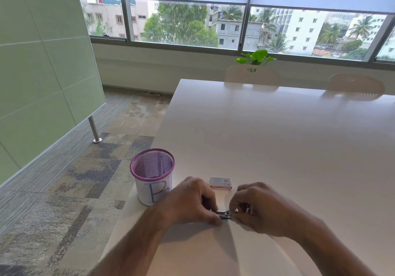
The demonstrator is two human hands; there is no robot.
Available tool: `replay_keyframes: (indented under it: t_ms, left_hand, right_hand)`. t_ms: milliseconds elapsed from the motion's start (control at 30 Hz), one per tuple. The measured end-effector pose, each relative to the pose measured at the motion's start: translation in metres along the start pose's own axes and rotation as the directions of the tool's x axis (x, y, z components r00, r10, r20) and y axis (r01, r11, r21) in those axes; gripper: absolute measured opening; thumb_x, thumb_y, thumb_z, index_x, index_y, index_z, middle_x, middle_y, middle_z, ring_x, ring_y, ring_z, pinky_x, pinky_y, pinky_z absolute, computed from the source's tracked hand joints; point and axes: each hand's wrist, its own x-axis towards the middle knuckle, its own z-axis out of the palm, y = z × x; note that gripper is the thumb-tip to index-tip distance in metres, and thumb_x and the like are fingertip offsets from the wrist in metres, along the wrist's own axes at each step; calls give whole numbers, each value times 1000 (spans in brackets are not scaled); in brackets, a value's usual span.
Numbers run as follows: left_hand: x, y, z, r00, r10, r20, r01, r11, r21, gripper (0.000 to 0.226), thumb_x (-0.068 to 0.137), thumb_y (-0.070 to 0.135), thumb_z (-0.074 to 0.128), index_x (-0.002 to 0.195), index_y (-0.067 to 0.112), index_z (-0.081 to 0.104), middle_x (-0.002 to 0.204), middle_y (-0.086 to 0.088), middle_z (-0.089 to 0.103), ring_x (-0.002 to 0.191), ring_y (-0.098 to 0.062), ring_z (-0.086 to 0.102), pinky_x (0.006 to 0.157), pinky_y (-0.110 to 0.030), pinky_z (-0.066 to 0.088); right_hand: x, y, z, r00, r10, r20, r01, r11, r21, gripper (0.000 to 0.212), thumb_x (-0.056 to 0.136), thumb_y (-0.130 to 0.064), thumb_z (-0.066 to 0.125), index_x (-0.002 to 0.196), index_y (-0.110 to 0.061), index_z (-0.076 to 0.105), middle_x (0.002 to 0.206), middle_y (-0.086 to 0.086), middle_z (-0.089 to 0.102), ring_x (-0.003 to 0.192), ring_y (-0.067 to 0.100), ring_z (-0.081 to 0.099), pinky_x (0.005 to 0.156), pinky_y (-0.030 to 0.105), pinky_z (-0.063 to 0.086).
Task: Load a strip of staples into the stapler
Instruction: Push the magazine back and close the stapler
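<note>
On the table (pixel 267 136), the left hand (pixel 192 203) is clamping the stapler (pixel 224 214) steady while the right hand (pixel 258 209) is pinching its front end, probably to feed staples.

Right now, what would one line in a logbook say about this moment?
step: loading staples | left hand: holds stapler on table | right hand: pinching at stapler's end | staple box: behind hands | mesh cup: left

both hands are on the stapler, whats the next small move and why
Probably keep the left hand steadying the stapler while the right hand works at its metal end. Whether a strip is in yet is hidden. The small box lies just beyond, closed as far as shows.
</note>
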Motion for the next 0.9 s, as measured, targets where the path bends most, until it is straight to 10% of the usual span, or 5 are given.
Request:
replay_keyframes:
  t_ms: [667,900]
  left_hand:
    - [-2,2,-2,1000,2,14,-2,1000,13,25,63,35,91,80,21,80,72,3,72,61,-6,62,54,-26,52]
    - [-5,6,-1,999,42,-14,-41,998,51,24,66,35,89,83,19,81,77,4,71,69,-15,65,63,-38,56]
  right_hand:
    - [-9,13,-5,989,133,58,-135,991,26,41,69,-41,78,107,-31,67,88,-16,60,80,5,57,66,12,43]
    - [-8,18,0,989,139,54,-141,989,38,16,73,-33,75,89,-28,75,82,-12,65,75,5,61,61,8,40]
